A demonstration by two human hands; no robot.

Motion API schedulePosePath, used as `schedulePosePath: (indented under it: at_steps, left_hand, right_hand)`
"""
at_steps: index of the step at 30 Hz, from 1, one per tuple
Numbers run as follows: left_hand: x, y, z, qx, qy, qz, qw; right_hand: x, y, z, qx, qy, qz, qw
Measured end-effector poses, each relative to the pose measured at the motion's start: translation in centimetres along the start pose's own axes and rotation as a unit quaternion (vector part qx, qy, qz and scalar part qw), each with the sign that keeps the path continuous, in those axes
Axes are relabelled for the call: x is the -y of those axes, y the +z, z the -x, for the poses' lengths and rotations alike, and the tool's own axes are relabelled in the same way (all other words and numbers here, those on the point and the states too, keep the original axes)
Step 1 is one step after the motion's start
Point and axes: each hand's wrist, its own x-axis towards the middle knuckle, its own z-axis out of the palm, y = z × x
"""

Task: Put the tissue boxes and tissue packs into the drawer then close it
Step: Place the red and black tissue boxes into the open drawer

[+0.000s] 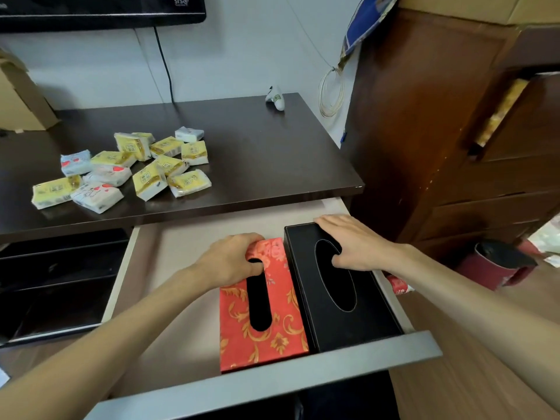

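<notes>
The left hand (230, 259) is curled over the far end of the red tissue box (263, 307), thumb dipped into the top of its dark slot and fingers wrapped over the far edge, so it has a real grip on the box. The right hand (354, 241) lies spread on the far half of the black tissue box (342, 286), fingers reaching over its far edge and thumb hooked at the rim of the oval opening, gripping it too. Both boxes sit inside the open drawer (272, 383), pressed side by side, the black one against the drawer's right wall and the red one just left of it; the rest of the drawer floor to the left of the red box is bare. Beyond the drawer, up on the dark desktop (257, 153), a loose heap of tissue packs (127, 168), mostly yellow with some blue and white ones, lies well to the left of the boxes. Further back on that desktop, toward its far right corner, lies a small white object (275, 98) I can't identify. To the right of the drawer stands a brown wooden cabinet (439, 131).
</notes>
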Motion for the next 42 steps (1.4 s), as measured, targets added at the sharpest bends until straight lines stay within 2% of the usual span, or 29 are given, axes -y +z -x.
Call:
schedulePosePath:
  at_steps: [6, 11, 16, 24, 28, 30, 32, 34, 37, 42]
  left_hand:
    - [0.6, 0.7, 0.0, -0.031, 0.042, 0.005, 0.999]
    - [-0.1, 1.7, -0.1, -0.085, 0.049, -0.024, 0.995]
    - [-0.5, 2.1, 0.2, -0.096, 0.055, -0.024, 0.994]
    - [-1.2, 2.1, 1.0, -0.078, 0.046, -0.02, 0.996]
    - [-1.5, 1.9, 1.1, -0.049, 0.027, -0.01, 0.998]
    - [-1.5, 1.4, 1.1, -0.025, 0.014, 0.022, 0.999]
    - [-1.3, 0.7, 1.4, -0.017, 0.009, 0.095, 0.995]
    - [-0.7, -0.4, 2.1, -0.032, 0.018, 0.153, 0.987]
    - [1.2, -3.0, 3.2, -0.088, 0.024, 0.175, 0.98]
    - [6.0, -8.4, 4.7, -0.204, -0.009, 0.175, 0.963]
  right_hand:
    - [-0.9, 1.2, 0.1, -0.02, -0.014, -0.031, 0.999]
    - [-1.0, 1.7, 0.0, -0.034, -0.015, -0.025, 0.999]
    - [-1.0, 2.0, 0.1, -0.048, -0.013, -0.027, 0.998]
    - [-1.1, 2.5, 0.3, -0.071, -0.012, -0.016, 0.997]
    - [-0.4, 1.9, 0.7, -0.053, 0.003, -0.018, 0.998]
    - [0.2, 1.3, 0.9, -0.057, 0.007, -0.05, 0.997]
    - [1.1, 0.6, 0.9, -0.093, 0.004, -0.093, 0.991]
    - [2.2, -0.4, 0.5, -0.136, -0.002, -0.136, 0.981]
    - [4.5, -2.5, -1.2, -0.177, -0.019, -0.223, 0.958]
    - [9.4, -5.8, -6.9, -0.183, -0.049, -0.332, 0.924]
